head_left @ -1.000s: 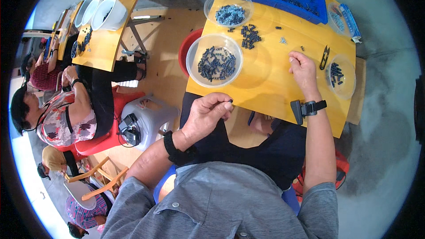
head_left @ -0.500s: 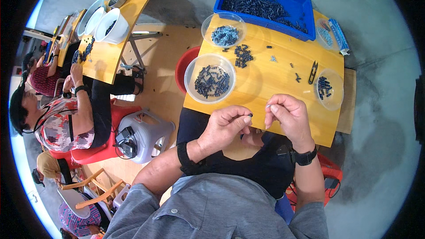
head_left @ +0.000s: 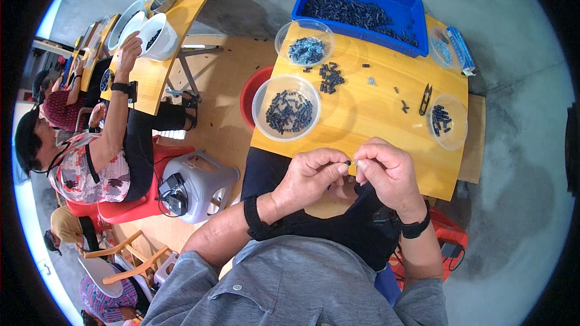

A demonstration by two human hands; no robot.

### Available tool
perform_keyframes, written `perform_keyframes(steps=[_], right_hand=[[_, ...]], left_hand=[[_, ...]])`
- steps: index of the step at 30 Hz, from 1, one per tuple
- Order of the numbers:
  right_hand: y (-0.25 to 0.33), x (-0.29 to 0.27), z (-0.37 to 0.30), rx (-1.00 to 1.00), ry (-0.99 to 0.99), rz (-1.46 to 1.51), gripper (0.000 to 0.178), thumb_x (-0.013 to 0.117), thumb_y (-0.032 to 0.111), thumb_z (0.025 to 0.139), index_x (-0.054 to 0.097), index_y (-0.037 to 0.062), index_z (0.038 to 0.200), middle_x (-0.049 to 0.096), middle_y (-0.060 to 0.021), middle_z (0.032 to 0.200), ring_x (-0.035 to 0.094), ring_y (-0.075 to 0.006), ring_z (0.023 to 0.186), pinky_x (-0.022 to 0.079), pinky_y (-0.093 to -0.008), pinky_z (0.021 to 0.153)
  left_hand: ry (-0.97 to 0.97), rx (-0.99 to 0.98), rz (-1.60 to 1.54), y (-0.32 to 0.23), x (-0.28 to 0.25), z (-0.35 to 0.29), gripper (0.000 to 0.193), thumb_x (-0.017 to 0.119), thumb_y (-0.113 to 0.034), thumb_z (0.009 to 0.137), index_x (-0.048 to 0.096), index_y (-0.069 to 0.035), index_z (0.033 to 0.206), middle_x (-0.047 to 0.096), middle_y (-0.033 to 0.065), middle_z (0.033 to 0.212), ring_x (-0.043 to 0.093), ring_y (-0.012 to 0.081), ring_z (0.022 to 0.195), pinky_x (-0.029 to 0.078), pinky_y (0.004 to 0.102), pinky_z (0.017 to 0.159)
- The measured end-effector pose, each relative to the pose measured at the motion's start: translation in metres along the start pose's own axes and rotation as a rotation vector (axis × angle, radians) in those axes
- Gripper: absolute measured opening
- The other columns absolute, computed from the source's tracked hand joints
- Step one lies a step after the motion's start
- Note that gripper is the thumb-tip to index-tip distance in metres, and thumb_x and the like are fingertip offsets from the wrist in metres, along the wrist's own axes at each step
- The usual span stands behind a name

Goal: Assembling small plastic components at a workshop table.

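Observation:
Low over the table's near edge, both hands meet with their fingertips almost touching. My left hand (head_left: 309,176) is closed in a pinch on a small black plastic part (head_left: 348,162). My right hand (head_left: 386,174) also pinches, on a tiny pale piece (head_left: 355,164) mostly covered by the fingertips. Left of them stands a clear round tub (head_left: 310,92) of short black parts. Behind it, a loose pile of black parts (head_left: 331,77) lies on the yellow table (head_left: 368,108), near another clear tub (head_left: 302,29) holding pale blue pieces.
A blue tray (head_left: 396,9) of black parts stands at the back. On the right are thread snips (head_left: 426,99), a clear bowl (head_left: 450,137) with black parts, and a blue box (head_left: 461,49). A red bucket (head_left: 249,98) stands left. Another person (head_left: 96,157) sits at the left table.
My right hand has moved left and slightly down, bringing its fingertips up to the black part in my left hand. The co-worker at left has reached an arm toward a white tub.

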State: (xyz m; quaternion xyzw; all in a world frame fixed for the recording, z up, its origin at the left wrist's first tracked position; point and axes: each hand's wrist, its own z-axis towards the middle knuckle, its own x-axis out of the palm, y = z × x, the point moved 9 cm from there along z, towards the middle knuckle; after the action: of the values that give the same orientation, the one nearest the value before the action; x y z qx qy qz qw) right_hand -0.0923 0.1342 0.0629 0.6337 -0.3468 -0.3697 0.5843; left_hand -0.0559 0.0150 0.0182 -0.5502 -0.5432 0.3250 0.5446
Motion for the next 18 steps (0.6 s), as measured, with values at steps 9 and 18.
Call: perform_keyframes(steps=[9, 18], right_hand=[[0.006, 0.006, 0.001, -0.014, 0.026, -0.067, 0.007, 0.054, -0.003, 0.085, 0.06, -0.0022, 0.087, 0.056, -0.0074, 0.079, 0.058, -0.0126, 0.061, 0.047, -0.0246, 0.055], [0.028, 0.014, 0.004, -0.218, 0.109, -0.413, 0.009, 0.057, -0.002, 0.078, 0.061, -0.0009, 0.086, 0.058, -0.0159, 0.077, 0.059, -0.0324, 0.07, 0.047, -0.0371, 0.062]], left_hand=[[0.01, -0.053, 0.002, -0.002, 0.002, -0.002, 0.012, 0.058, -0.009, 0.092, 0.063, 0.001, 0.097, 0.063, 0.0012, 0.078, 0.06, 0.0063, 0.069, 0.051, 0.021, 0.063], [0.028, -0.083, -0.005, 0.005, 0.007, -0.003, 0.012, 0.056, -0.008, 0.093, 0.063, 0.002, 0.095, 0.063, 0.002, 0.076, 0.059, 0.0068, 0.066, 0.05, 0.0211, 0.06]])
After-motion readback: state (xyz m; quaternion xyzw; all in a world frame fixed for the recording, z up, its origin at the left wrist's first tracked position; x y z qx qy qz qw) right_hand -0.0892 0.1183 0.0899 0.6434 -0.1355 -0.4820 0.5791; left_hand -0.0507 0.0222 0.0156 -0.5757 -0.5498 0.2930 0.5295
